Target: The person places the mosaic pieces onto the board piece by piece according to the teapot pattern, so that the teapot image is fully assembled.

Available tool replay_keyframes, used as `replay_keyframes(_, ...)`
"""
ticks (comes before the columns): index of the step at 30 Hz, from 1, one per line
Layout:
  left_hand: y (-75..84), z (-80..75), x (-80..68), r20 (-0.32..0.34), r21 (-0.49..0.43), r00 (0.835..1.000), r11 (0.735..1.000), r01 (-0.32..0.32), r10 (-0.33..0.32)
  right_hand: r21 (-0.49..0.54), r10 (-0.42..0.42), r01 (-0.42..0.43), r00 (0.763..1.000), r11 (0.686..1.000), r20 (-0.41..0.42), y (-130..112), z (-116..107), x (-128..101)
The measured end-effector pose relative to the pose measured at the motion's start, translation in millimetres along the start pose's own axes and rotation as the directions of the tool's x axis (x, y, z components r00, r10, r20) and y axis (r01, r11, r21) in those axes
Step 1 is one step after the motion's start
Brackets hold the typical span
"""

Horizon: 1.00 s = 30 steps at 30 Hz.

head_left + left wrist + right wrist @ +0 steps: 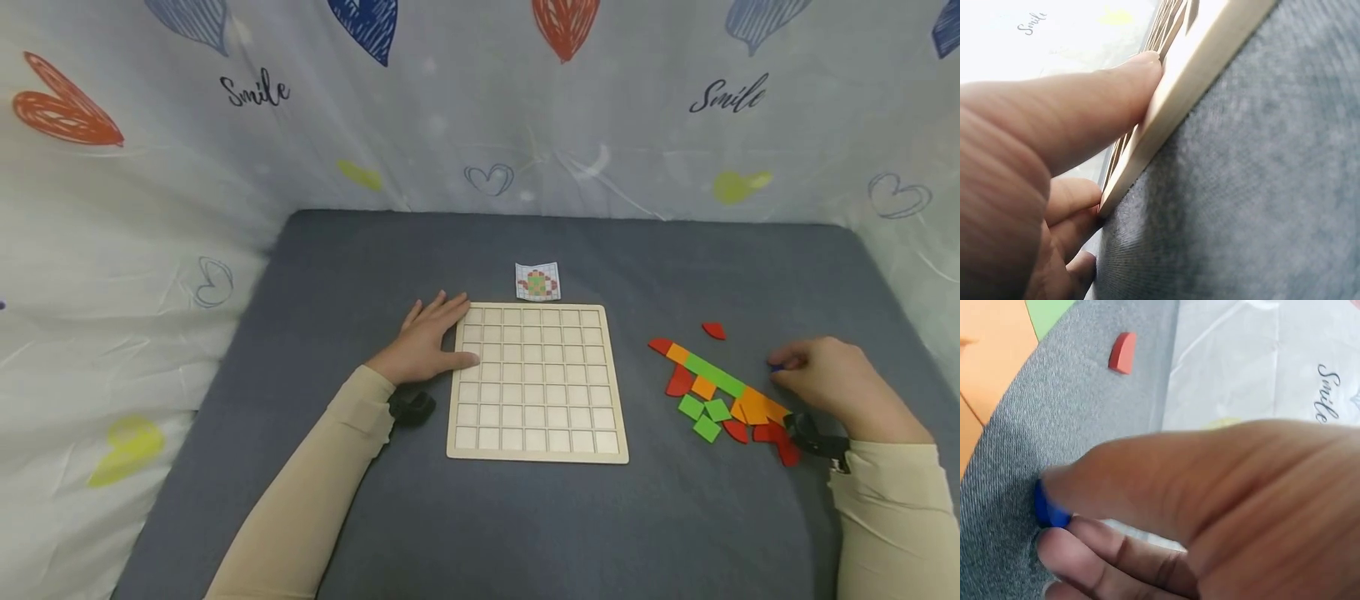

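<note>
Presently, the left hand (pixel 424 342) lies flat with straight fingers against the left edge of the wooden grid board (pixel 537 382), thumb touching its rim, holding nothing. The right hand (pixel 840 379) pinches a small blue piece (pixel 775 366) between thumb and fingertips, low over the grey table (pixel 525 517), just right of the cluster of red, orange and green pieces (pixel 720 392). A pattern card (pixel 537 282) lies just beyond the board's far edge.

You can read "Smile" in black script twice on the heart-printed curtain (pixel 480 125) behind your table; the small card's (pixel 537 282) marks seem illegible.
</note>
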<state>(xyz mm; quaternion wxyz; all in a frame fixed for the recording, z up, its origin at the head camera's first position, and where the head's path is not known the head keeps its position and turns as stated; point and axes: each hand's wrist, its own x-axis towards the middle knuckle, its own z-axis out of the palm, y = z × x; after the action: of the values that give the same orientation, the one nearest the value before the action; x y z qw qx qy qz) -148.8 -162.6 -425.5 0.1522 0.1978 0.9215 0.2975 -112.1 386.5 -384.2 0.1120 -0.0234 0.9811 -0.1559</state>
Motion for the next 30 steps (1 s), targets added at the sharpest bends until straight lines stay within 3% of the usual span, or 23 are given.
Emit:
replay_keyframes(6,-2.9,1.5,1.0,0.002,0.009,1.0,1.0,0.005,-0.005,-0.016,-0.01,0.009,1.0,1.0,-0.028,-2.7,2.2,0.3)
replay_keyframes(14,-1.6,0.7,0.3,0.002,0.01,1.0,1.0,-0.014,0.013,-0.019,0.069,-0.069,0.998,0.997,0.003,4.5,-1.3,-0.9)
replay_keyframes(30,-0.4,0.6,0.2,0.004,0.022,1.0,1.0,-0.003,0.003,-0.028,0.006,-0.008,0.998,1.0,-0.064,2.0,-1.0,1.5)
